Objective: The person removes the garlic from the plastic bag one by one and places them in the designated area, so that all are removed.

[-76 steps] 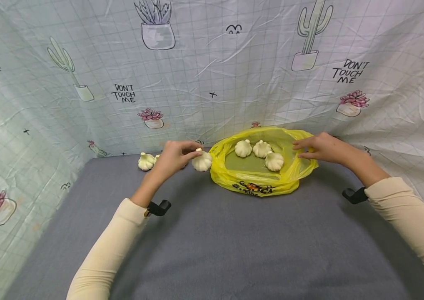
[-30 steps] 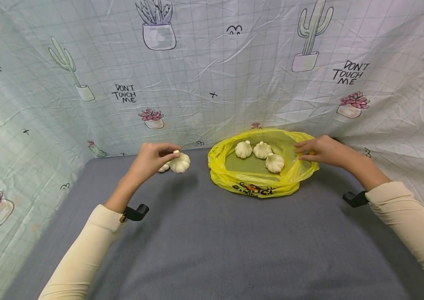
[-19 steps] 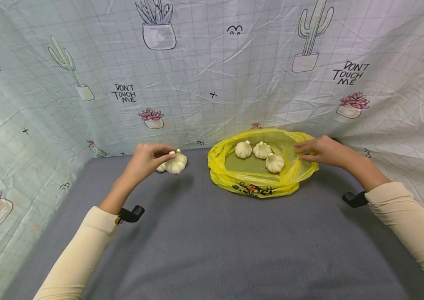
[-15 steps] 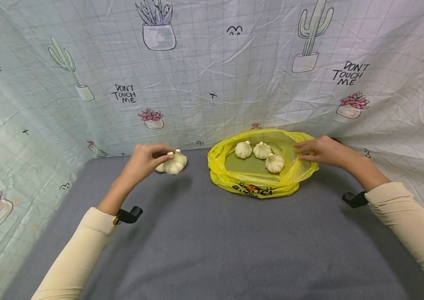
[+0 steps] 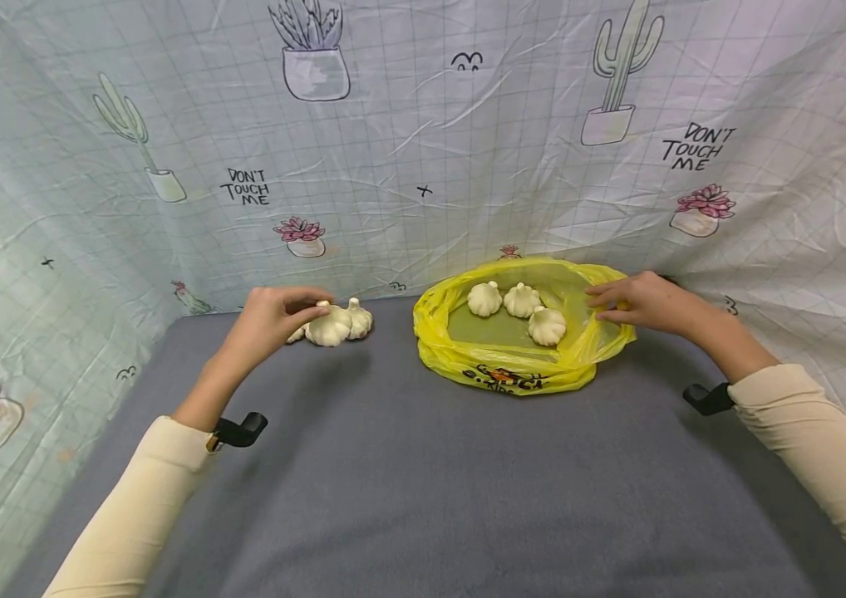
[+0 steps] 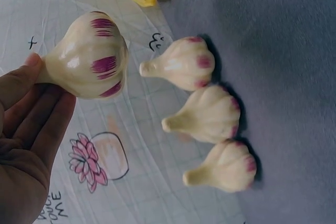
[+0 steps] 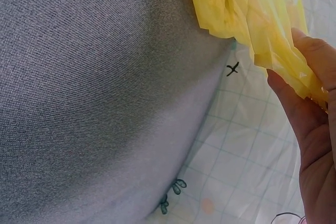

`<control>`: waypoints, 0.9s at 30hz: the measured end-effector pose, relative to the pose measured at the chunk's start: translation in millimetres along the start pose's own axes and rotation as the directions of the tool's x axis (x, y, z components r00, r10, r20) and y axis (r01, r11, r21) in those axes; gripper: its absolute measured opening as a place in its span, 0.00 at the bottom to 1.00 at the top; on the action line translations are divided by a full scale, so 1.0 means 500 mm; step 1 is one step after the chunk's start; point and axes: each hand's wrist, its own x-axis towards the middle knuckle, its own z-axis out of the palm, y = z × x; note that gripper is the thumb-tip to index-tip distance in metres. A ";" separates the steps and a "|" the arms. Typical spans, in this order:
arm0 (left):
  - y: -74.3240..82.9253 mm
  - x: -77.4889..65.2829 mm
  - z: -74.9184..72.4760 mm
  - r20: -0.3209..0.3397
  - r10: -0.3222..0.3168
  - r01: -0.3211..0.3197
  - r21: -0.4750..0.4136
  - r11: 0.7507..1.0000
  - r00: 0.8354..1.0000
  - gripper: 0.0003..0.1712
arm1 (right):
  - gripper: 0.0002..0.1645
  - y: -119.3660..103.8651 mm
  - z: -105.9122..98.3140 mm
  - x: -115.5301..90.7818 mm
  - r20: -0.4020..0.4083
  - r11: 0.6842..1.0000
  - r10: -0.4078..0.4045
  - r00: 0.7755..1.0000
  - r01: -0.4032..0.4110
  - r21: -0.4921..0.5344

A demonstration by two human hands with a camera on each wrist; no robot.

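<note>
In the head view my left hand point(image 5: 262, 324) pinches a cream garlic bulb point(image 5: 328, 327) by its stem, left of the bag. The left wrist view shows purple streaks on this held bulb point(image 6: 86, 59), which hangs above the tabletop. Beyond it stand three more bulbs in a row: one nearest the bag point(image 6: 181, 64), a middle bulb point(image 6: 205, 114) and an end bulb point(image 6: 223, 166). My right hand point(image 5: 647, 301) grips the right side of a yellow plastic bag point(image 5: 505, 375) between thumb and fingers. Inside the bag's wide mouth sit three garlic bulbs point(image 5: 547, 326).
A grey cloth-covered tabletop point(image 5: 453, 482) stretches out in front of the bag. Behind and to the left hangs a pale curtain point(image 5: 423, 133) printed with cacti and lettering, meeting the table's far edge. Black camera mounts point(image 5: 242, 429) sit at both wrists.
My left hand has carried the garlic bulb leftward, from beside the bag to over the row, and the row's right bulb now shows. My right hand stays at the bag's rim.
</note>
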 end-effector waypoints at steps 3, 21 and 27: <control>-0.007 -0.003 -0.009 0.006 0.009 -0.009 -0.006 1.000 1.000 0.10 | 0.17 0.003 0.001 -0.001 0.009 1.000 -0.004 1.000 0.004 -0.008; -0.044 -0.021 -0.074 0.174 -0.101 0.110 -0.039 0.993 0.979 0.12 | 0.16 -0.001 0.001 -0.003 -0.003 1.000 -0.016 1.000 0.016 0.000; -0.061 -0.019 -0.094 0.200 -0.112 0.123 -0.043 0.992 0.973 0.11 | 0.16 -0.001 0.001 -0.004 -0.015 1.000 -0.025 1.000 0.025 -0.002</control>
